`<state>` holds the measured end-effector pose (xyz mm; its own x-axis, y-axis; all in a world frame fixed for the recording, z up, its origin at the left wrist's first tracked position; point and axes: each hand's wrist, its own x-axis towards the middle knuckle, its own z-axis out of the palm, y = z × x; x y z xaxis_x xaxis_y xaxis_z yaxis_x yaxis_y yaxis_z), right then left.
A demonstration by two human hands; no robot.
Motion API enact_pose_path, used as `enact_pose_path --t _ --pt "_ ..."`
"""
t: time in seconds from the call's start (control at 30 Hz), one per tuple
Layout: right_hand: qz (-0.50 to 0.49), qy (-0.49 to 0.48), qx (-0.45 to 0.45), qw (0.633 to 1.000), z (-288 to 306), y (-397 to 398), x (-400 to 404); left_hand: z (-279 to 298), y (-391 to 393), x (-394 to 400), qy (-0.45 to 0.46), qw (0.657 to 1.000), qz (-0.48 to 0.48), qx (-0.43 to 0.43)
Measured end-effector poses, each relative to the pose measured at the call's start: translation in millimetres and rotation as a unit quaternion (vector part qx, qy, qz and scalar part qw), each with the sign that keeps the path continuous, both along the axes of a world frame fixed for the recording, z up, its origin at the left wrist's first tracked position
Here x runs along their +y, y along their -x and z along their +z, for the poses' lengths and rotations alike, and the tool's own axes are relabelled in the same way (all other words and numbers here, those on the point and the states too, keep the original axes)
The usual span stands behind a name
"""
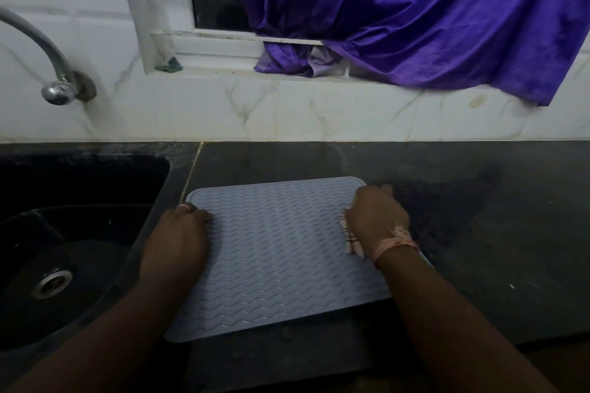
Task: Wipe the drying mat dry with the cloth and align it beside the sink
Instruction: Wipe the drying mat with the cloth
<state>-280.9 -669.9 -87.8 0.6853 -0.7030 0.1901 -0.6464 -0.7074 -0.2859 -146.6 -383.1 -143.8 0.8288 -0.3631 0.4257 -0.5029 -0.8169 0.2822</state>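
— Forearms come in first, one from each lower corner, reaching over the front edge of the dark countertop [479, 233]. What are the hands doing?

— Both are on the drying mat [281, 252]. The left hand [178, 236] lies on the mat's left edge, fingers curled down loosely with the tips pressing the mat's surface; a ring shows on one finger. It grips nothing that I can make out.

— And the right?

— The right hand [376, 217] sits at the mat's right edge, fingers bent into a near fist. A bit of pale cloth [351, 238] with dark stripes pokes out from under the palm on the inner side, so the hand is clenched on that. A pinkish thread band [396, 242] is tied around the wrist.

— How does the mat look?

— Pale blue-grey, rounded corners, covered in raised wavy ridges. It lies flat on the countertop, slightly skewed, its near-left corner reaching close to the front edge. Whether it is wet I cannot tell; the light is dim.

— Where is it relative to the sink?

— Just beside the black sink [64, 233], which fills the left part of the countertop; a metal drain [52, 282] shows in its bowl. The mat's left edge runs close along the sink's right rim.

— Farther back?

— Bare countertop behind the mat, then a white marbled tile wall [319, 112]. A chrome tap [48, 64] comes out of the wall above the sink, and a purple cloth [415, 16] hangs over a white-framed window [198, 9].
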Motion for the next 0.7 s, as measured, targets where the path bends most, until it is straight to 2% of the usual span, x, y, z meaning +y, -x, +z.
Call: enact_pose_path --t 0.13,0.27,0.43,0.57,0.7 --pt "-0.051 -0.015 0.008 0.999 9 7 -6 2 1 -1 0.002 1.000 0.002 0.005" --pt "0.011 -0.041 -0.029 0.999 15 0 30 2 1 -1 0.002 1.000 0.005 0.005" --pt "0.068 -0.109 -0.061 0.990 23 -23 113 5 5 0 -0.011 1.000 0.005 -0.002" --pt "0.130 -0.095 -0.070 0.984 2 -33 166 7 8 0 -0.015 1.000 -0.003 -0.005" --pt "0.151 -0.010 -0.074 0.986 -24 -33 181 6 5 -1 -0.024 1.000 -0.004 -0.013"
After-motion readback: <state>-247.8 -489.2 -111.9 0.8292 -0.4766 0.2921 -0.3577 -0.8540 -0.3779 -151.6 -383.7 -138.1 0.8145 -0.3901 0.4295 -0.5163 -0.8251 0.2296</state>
